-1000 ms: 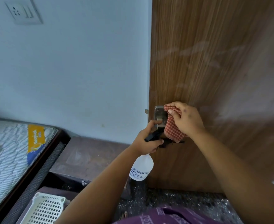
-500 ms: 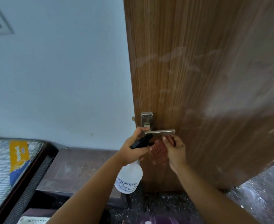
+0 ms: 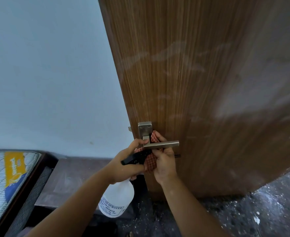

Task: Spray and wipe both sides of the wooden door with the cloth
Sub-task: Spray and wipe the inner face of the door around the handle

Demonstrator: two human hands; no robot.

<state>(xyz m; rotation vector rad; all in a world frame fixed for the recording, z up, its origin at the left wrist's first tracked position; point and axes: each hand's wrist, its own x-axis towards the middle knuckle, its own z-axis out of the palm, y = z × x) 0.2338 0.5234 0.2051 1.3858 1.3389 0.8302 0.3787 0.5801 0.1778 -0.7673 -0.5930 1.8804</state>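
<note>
- Currently on the wipe step, working around the lever handle (image 3: 161, 144) on the wooden door (image 3: 200, 82), not the open panel.
- Right hand (image 3: 163, 161) grips the red checked cloth (image 3: 149, 164), bunched against the door just under and behind the lever. Fingers curled round the fabric; a corner pokes up beside the handle's back plate (image 3: 145, 128).
- Left hand (image 3: 125, 165) is clamped on the spray bottle (image 3: 117, 200) by its black trigger head (image 3: 135, 158). Bottle body hangs below the hand, label facing me. Thumb reaches up to the base of the lever.
- Both hands are close together at the handle, nearly touching; the cloth sits between them.
- Door stands open, free edge towards me, pale wall (image 3: 46, 74) to its left. Face in view shows hazy streaks across the upper and middle panel. Can't tell if that is drying spray or leftover smear.
- Judgement: this side is mostly covered, handle hardware is the detail pass. Far side not visible, so its state is unknown.
- Next move needs: cloth worked round the lever and plate, then out along the streaked area. Keep the nozzle pointed away from the cloth hand if spraying again.
- After that, swing the door or step round to reach the other face.
- Bed (image 3: 7, 177) and a low wooden unit (image 3: 76, 177) sit left of the door; speckled dark floor (image 3: 243, 216) below.
</note>
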